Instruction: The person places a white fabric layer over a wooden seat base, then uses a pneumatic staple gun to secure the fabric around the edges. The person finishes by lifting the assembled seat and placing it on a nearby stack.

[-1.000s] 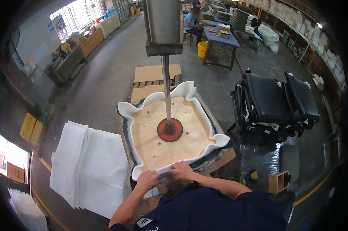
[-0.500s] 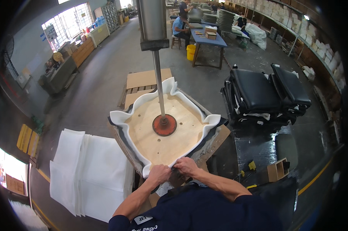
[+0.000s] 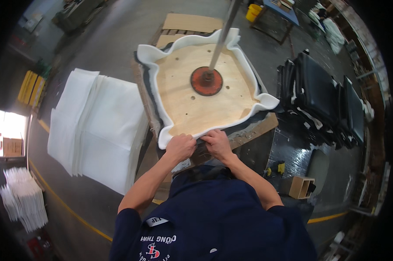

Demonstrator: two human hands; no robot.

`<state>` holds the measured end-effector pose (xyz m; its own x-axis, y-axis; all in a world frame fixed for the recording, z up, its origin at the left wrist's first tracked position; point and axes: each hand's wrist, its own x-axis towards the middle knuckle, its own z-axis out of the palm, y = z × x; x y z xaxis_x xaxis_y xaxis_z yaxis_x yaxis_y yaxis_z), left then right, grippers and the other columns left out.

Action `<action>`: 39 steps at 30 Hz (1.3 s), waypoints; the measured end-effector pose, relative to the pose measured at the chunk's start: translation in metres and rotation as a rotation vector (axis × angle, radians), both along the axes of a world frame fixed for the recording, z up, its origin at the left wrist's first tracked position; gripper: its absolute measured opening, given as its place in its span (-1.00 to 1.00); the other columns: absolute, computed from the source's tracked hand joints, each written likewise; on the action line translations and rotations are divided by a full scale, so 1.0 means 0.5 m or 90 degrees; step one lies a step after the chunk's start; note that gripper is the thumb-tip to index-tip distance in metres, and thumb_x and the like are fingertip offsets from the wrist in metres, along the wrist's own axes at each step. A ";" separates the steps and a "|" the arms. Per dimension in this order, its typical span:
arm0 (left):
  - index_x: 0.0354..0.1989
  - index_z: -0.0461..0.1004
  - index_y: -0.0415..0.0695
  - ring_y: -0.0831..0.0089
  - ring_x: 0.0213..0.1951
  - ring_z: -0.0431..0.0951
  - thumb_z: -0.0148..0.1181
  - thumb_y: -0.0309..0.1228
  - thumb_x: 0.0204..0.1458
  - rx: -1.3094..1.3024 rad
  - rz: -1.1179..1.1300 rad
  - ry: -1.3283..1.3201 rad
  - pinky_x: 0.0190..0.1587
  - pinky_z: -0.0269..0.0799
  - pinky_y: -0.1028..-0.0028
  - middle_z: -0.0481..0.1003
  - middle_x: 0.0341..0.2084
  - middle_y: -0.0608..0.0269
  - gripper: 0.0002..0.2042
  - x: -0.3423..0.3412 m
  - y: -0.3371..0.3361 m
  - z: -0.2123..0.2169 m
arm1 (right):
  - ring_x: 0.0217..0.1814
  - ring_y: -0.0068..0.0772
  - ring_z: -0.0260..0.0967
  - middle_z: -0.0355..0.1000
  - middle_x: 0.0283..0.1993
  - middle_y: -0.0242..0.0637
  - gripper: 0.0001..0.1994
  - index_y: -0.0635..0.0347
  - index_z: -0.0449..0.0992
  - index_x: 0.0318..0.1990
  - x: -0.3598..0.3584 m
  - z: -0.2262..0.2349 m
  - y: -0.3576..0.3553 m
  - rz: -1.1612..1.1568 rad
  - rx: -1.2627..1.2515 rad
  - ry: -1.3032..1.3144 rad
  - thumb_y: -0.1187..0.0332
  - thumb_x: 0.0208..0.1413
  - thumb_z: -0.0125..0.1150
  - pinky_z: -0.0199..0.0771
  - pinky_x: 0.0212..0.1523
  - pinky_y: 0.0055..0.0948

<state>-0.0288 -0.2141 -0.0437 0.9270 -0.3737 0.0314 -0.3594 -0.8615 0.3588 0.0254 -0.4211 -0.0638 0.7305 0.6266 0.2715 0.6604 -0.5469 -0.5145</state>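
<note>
A plywood seat board (image 3: 170, 98) lies under a round red press foot (image 3: 206, 81) on a metal rod (image 3: 225, 37). White padding (image 3: 156, 93) stands up around the board's rim, wavy and bunched at the corners. Outside it shows a dark cover (image 3: 248, 123). At the near edge, close to the near left corner, my left hand (image 3: 180, 147) is closed with curled fingers on the cover and padding. Just right of it my right hand (image 3: 217, 145) pinches the same edge. Exactly which layers sit between the fingertips is hidden.
White sheets (image 3: 111, 113) are stacked at the left. Black cushioned panels (image 3: 316, 93) form a pile at the right, near a small wooden box (image 3: 301, 187) on the floor. Cardboard (image 3: 192, 22) lies beyond the board, and a yellow bucket (image 3: 253, 13) stands farther off.
The view has tipped downward and turned, so the board, hands and stacks sit higher in the picture. Both hands keep hold of the near edge, and the press foot remains on the board.
</note>
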 end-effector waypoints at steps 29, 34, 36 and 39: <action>-0.10 0.52 -0.20 -0.14 -0.13 0.62 0.10 -0.14 0.27 -0.124 0.463 0.240 -0.07 0.50 0.04 0.64 -0.25 -0.12 -0.66 0.115 0.418 -0.047 | 0.10 -0.19 0.49 0.50 0.06 -0.05 -0.66 0.30 0.56 0.14 -0.088 -0.003 -0.272 -0.708 0.177 0.141 0.50 0.22 0.15 0.48 0.10 -0.34; -0.29 0.50 -0.30 0.07 -0.34 0.59 0.19 -0.25 0.15 -0.360 0.389 0.382 -0.25 0.45 0.14 0.57 -0.42 -0.13 -0.71 0.020 0.336 -0.111 | -0.12 -0.46 0.47 0.54 -0.06 -0.16 -0.59 0.27 0.45 0.26 -0.195 0.018 -0.210 -0.845 0.247 0.143 0.52 0.26 0.10 0.49 -0.12 -0.47; -0.25 0.56 -0.37 0.30 -0.48 0.55 0.19 -0.27 0.16 -0.420 0.361 0.477 -0.39 0.45 0.25 0.57 -0.52 0.06 -0.68 -0.009 0.297 -0.134 | -0.21 -0.50 0.48 0.57 -0.14 -0.18 -0.64 0.29 0.49 0.21 -0.236 -0.057 -0.214 -0.811 0.351 0.295 0.49 0.27 0.10 0.50 -0.17 -0.48; -0.32 0.61 -0.37 0.46 -0.53 0.52 0.15 -0.21 0.20 -0.455 0.381 0.666 -0.47 0.38 0.42 0.56 -0.56 0.21 -0.64 -0.019 0.236 -0.108 | -0.28 -0.46 0.54 0.61 -0.34 -0.27 -0.63 0.33 0.63 -0.08 -0.247 -0.038 -0.119 -0.602 0.116 0.620 0.13 0.31 0.18 0.54 -0.22 -0.34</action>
<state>-0.0382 -0.0960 -0.0977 0.6495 -0.1152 -0.7516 0.6965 -0.3066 0.6488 -0.0982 -0.4808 -0.0827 0.7972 -0.2017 -0.5690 -0.5902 -0.4584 -0.6644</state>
